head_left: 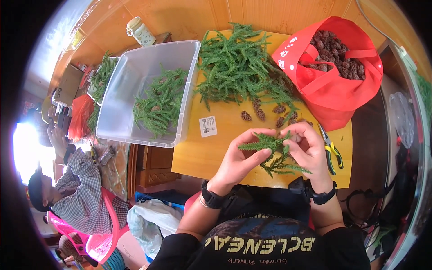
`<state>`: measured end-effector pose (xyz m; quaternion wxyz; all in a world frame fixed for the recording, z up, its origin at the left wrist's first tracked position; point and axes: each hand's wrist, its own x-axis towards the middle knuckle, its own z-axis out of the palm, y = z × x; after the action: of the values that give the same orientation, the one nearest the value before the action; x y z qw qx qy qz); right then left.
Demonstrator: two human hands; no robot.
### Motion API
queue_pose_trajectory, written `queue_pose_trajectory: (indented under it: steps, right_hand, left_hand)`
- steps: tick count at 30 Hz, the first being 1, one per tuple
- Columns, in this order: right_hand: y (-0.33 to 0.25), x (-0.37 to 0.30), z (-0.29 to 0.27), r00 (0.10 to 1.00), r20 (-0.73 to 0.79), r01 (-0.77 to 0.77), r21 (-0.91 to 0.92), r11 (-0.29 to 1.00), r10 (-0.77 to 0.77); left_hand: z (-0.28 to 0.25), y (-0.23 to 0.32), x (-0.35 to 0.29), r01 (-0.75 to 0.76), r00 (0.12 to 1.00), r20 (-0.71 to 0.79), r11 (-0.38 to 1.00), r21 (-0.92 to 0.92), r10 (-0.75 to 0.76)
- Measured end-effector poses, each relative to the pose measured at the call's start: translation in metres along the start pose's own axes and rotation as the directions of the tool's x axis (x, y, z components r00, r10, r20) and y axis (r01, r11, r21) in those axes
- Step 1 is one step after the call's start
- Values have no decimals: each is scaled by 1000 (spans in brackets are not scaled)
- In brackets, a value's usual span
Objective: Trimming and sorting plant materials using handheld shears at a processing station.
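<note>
Over the near part of the yellow table, my left hand [246,155] and my right hand [307,146] together hold a green artificial pine sprig [281,167]. The left thumb lies along its needles, while the right fingers pinch its upper stem; what sits between the right fingertips is partly hidden. Just beyond my hands lie several loose pine cones [258,111]. A large heap of green pine sprigs [238,67] covers the far side of the table. Pliers with yellow and black handles [332,155] lie right of my right hand.
A clear plastic bin [102,128] at left holds more sprigs. At the far right stands a red bag [335,105] full of pine cones. A small white label card [208,126] lies on the table [198,157]. Another person in a checked shirt [92,193] sits at far left.
</note>
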<state>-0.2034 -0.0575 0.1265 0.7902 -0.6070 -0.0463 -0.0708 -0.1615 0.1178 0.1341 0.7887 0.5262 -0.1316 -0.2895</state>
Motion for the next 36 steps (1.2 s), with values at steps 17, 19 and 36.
queue_pose_trajectory:
  steps: [17, 19, 36]
  right_hand:
    - [10, -4, -42, 997, -35, -72, -750, 658, 70]
    - [17, -6, -44, 999, 2, -28, -831, 555, 53]
    - [41, 5, -35, 992, -28, -58, -966, 252, 119]
  left_hand:
    - [-60, 9, -4, -96, 922, -333, 948, 303, 200]
    - [-66, 5, -4, -46, 923, -338, 923, 381, 185]
    - [-18, -38, 19, -333, 900, 295, 70, 940, 321]
